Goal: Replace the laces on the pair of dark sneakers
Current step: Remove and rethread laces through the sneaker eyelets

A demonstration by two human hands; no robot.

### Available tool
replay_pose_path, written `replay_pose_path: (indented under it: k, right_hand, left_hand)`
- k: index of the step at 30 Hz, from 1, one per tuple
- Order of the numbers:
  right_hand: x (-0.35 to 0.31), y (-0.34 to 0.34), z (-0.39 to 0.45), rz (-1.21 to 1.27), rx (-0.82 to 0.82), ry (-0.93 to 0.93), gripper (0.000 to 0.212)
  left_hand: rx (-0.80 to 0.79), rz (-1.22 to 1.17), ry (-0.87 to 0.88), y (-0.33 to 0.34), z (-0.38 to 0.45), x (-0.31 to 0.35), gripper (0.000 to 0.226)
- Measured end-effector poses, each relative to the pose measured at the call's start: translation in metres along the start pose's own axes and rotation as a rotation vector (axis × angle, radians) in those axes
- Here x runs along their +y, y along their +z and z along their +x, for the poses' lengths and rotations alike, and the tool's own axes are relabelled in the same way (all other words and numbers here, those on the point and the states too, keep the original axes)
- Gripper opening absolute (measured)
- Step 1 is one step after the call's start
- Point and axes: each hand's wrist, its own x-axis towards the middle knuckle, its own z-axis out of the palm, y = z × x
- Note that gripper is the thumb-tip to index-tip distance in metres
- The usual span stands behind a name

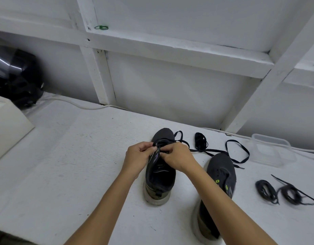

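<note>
— Working at the left sneaker (160, 174), both hands together over its tongue. It stands on the white table (73, 156), toe pointing away.

— What about each grip?

— The left hand (137, 156) has its fingers curled, pinching the black lace (208, 152) at the upper eyelets. The right hand (178, 157) is curled too, pinching the same lace just beside the left fingers. Fingertips of the two hands almost touch.

— Where does that lace go?

— It trails off to the right of the toe, loops across the table and runs past the tip of the right sneaker (220, 175).

— And that second sneaker?

— It stands to the right of the first and nearer the person, partly hidden by the right forearm. No lace shows in its eyelets; green marks show on its side.

— Anything else?

— A bundled lace (201, 141) lies beyond the two shoes. Two more coils (266, 190) lie at the right, near the table edge, blurred. A clear plastic tub (274, 150) sits at the far right. A dark helmet (16, 76) rests at the far left by the wall, with a white board (9, 124) beside it.
</note>
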Motion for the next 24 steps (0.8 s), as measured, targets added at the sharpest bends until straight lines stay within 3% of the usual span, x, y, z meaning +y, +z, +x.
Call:
replay_pose_path:
  k: [7,12,20,22,24]
  right_hand:
    - [-0.002,0.003,-0.001,0.05,0.046,0.036,0.021]
    - [-0.002,0.006,-0.003,0.128,0.098,0.044,0.016]
    - [-0.003,-0.013,-0.003,0.257,-0.018,0.118,0.017]
    - [-0.005,-0.019,-0.004,0.318,-0.037,0.134,0.016]
    - [-0.007,-0.026,-0.005,0.336,-0.062,0.119,0.014]
  left_hand:
    - [-0.016,0.25,0.062,0.0,-0.003,0.002,0.01]
    - [-0.143,0.239,0.0,-0.007,-0.011,0.007,0.008]
    - [-0.274,0.324,-0.016,-0.001,-0.032,0.015,0.019]
    - [-0.331,0.383,-0.05,0.001,-0.032,0.02,0.008]
    - [-0.348,0.476,-0.044,0.005,-0.033,0.022,0.03]
